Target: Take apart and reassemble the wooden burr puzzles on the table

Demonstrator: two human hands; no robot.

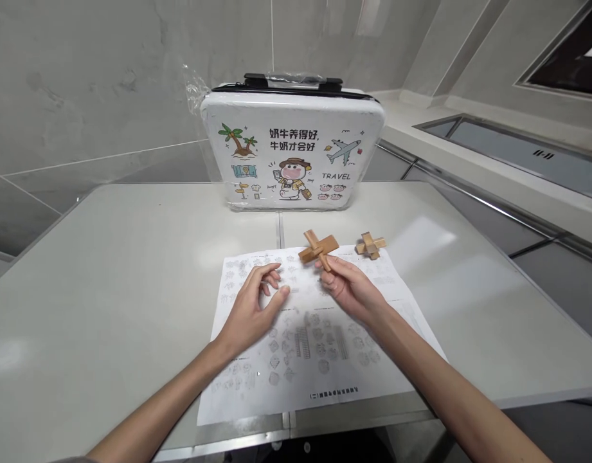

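My right hand [349, 287] pinches a wooden cross-shaped burr puzzle [319, 248] by its lower end, holding it just above the far edge of a printed instruction sheet [319, 360]. My left hand [254, 307] hovers over the sheet's left part, fingers loosely curled and apart, holding nothing. A second, smaller wooden cross puzzle [371, 245] lies on the table to the right of the held one, beyond my right hand.
A white travel-themed case [292, 149] with cartoon prints and a black handle stands upright at the table's far edge. The grey table [107, 276] has a seam down its middle. A ledge and window frame [493, 167] run along the right.
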